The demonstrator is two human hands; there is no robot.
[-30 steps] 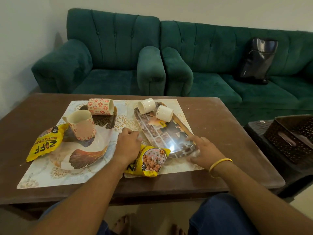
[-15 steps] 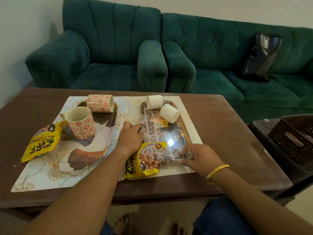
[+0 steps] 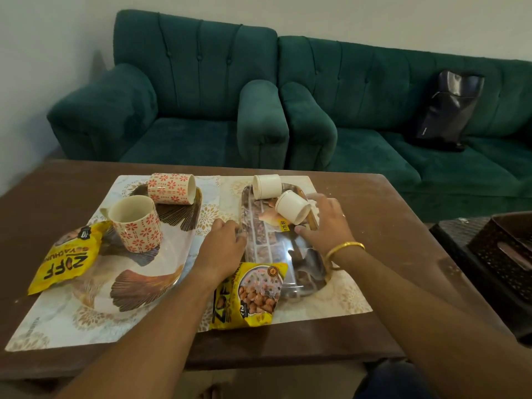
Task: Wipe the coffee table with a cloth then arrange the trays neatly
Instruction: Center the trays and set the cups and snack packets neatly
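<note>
On the brown coffee table (image 3: 388, 226) lie two pale placemats. The left mat carries a white feather-pattern tray (image 3: 144, 283) with one floral mug upright (image 3: 135, 226) and one on its side (image 3: 171, 188). The right mat carries a glossy patterned tray (image 3: 264, 249) with two white cups (image 3: 267, 185) (image 3: 292, 207) lying on their sides. My left hand (image 3: 223, 249) curls over this tray's left rim. My right hand (image 3: 322, 223) hovers at its right rim beside the nearer white cup, fingers spread. No cloth is in view.
One yellow snack packet (image 3: 66, 260) rests on the left tray's edge, another (image 3: 250, 295) overlaps the glossy tray's near end. Green sofas (image 3: 187, 96) stand behind the table, with a black bag (image 3: 446, 110) on the right one. At right sits a dark perforated basket (image 3: 501, 249).
My right hand has left the glossy tray's near end and moved up along its right side toward the white cup. The tray has turned straighter on its mat. My left hand stays at the left rim.
</note>
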